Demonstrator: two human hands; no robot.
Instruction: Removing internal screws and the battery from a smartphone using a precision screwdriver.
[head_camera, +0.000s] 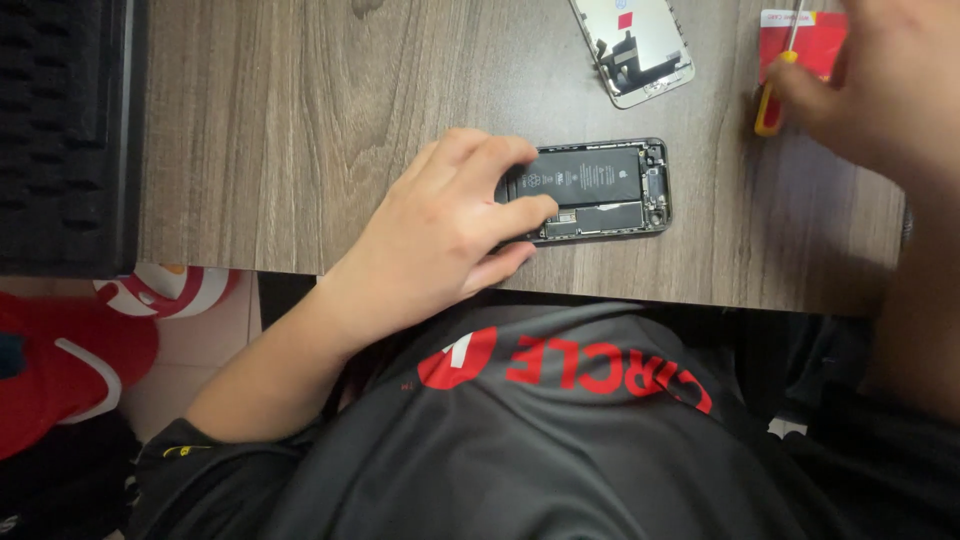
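Fingers (505, 215) of the left hand (440, 235) clamp the left end of an opened phone body (600, 190), thumb side along its near edge and fingertips curled over the far edge; the grip appears meant to pin the chassis flat so it cannot slide on the table (300, 120).

Item, opened phone body: lies on the wood-grain table, near the front edge, roughly centre of the scene. Long axis runs left to right, tilted slightly so the right end sits a touch farther away. Interior faces up. A black battery (585, 178) fills most of the far half; small boards and connectors crowd the right end, which is uncovered and open to access.

Item, right hand (880, 90): at the far right, fingers closed around a screwdriver (772, 95) with a yellow and red handle. The shaft points away, toward the far edge. The hand is blurred, so the exact pinch is hard to read, though the tool is plainly held.

Item, red card (800, 45): flat on the table beneath the screwdriver, partly covered by the right hand.

Item, detached screen panel (635, 45): inner side up, lying far of the phone body and well apart from it, set diagonally.

Item, black ridged object (60, 130): at the far left edge of the table.
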